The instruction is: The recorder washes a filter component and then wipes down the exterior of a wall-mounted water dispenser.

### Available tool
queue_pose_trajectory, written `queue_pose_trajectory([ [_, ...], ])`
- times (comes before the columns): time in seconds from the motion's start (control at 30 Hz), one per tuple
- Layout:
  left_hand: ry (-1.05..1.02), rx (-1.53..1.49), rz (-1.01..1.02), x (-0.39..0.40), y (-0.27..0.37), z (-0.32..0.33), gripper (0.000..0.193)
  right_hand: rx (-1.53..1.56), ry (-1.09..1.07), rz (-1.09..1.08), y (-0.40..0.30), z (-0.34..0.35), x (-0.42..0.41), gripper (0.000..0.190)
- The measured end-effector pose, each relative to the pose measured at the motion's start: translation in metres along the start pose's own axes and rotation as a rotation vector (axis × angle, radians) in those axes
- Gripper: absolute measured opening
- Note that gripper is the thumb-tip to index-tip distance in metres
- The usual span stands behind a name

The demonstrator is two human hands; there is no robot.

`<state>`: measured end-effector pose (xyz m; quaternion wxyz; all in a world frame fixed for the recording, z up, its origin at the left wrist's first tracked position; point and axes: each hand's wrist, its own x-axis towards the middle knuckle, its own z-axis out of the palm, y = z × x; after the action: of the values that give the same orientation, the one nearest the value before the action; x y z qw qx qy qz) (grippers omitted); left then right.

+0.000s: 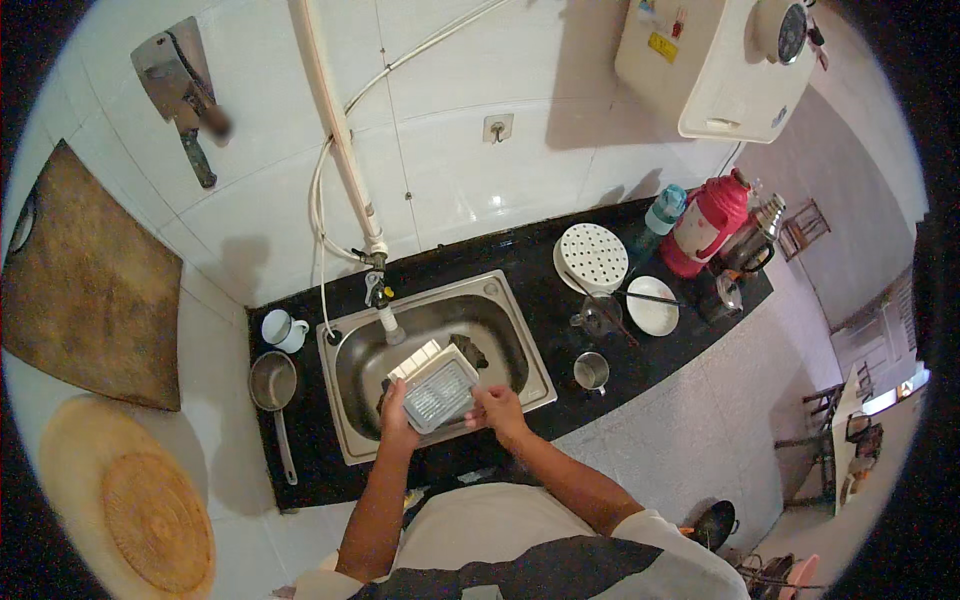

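My left hand (397, 416) grips the left edge of a rectangular plastic box (441, 397) with a ribbed, see-through panel facing up. A white slotted strip (415, 360) runs along the box's far side. On the other side, my right hand (499, 414) has its fingers curled by the right edge; whether they grip it I cannot tell. Both hands are over the near part of a stainless steel sink (517, 322). A dark, crumpled cloth-like thing (469, 351) shows in the basin, partly hidden by the box. Behind it is a tap (379, 292) with a white spout extension (391, 327).
Left of the sink are an enamel mug (283, 331) and a saucepan (273, 382). To the right stand a perforated white steamer plate (594, 253), a glass jug (598, 315), a bowl (652, 306) with chopsticks across it, a metal cup (592, 370) and a red thermos (705, 225). Cleavers (176, 82) hang on the wall.
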<state>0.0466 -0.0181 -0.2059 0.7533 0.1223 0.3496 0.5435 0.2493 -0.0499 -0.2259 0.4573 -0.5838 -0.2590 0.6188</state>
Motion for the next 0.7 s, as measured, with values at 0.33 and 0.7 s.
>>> queue_pose_trajectory([
  [0.33, -0.132, -0.110, 0.039, -0.015, 0.013, 0.033, 0.054, -0.076, -0.203, -0.145, 0.008, -0.003, -0.001, 0.021],
  [0.7, -0.098, 0.081, 0.045, -0.010, 0.008, 0.015, 0.043, -0.255, -0.080, -0.158, -0.008, -0.002, 0.003, 0.025],
])
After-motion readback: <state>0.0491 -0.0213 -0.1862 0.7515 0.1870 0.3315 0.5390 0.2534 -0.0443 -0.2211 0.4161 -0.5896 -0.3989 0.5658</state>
